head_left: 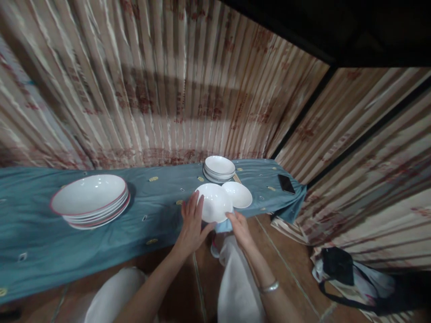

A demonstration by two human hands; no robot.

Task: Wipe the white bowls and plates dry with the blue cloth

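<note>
At table edge (160,240): white bowl (215,202).
Left hand (191,220): grasping side, likely for balance.
Right hand (240,226): grasping rim, blue cloth (223,226).

A dark phone (286,184) lies on the blue-green cloth (164,193). Patterned curtains (168,89) hang behind, a black bag (337,265) lower right

No legible text anywhere.

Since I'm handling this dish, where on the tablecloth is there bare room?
Bare tablecloth lies between the red-rimmed stack and the held dish, and between the loose dish and the phone. It's crowded around the white stack and those two dishes.
</note>
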